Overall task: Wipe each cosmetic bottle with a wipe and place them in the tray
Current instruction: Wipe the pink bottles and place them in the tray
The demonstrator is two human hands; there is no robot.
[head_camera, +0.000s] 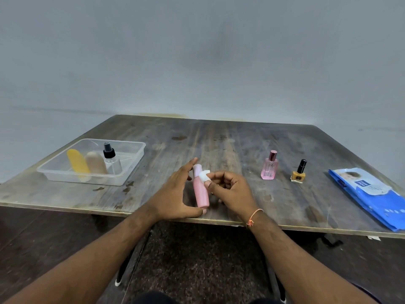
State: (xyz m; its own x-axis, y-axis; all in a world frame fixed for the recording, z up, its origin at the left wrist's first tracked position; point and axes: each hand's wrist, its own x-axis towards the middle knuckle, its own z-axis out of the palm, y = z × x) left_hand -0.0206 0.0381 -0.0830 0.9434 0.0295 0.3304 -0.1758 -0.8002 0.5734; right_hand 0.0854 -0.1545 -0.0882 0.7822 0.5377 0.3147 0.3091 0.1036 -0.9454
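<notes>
While the left hand holds the pink bottle end to end between thumb and forefinger at lower centre of frame, the right hand pinches a small white wipe against its upper part. Clear tray at centre left holds a yellow bottle, beige bottle and spray bottle. Perfume bottle, nail polish, blue wipes pack stand right on the table.

Our left hand reaches toward one o'clock, thumb and forefinger spread wide. Our right hand, at its three o'clock, curls its fingers toward eleven o'clock.
</notes>
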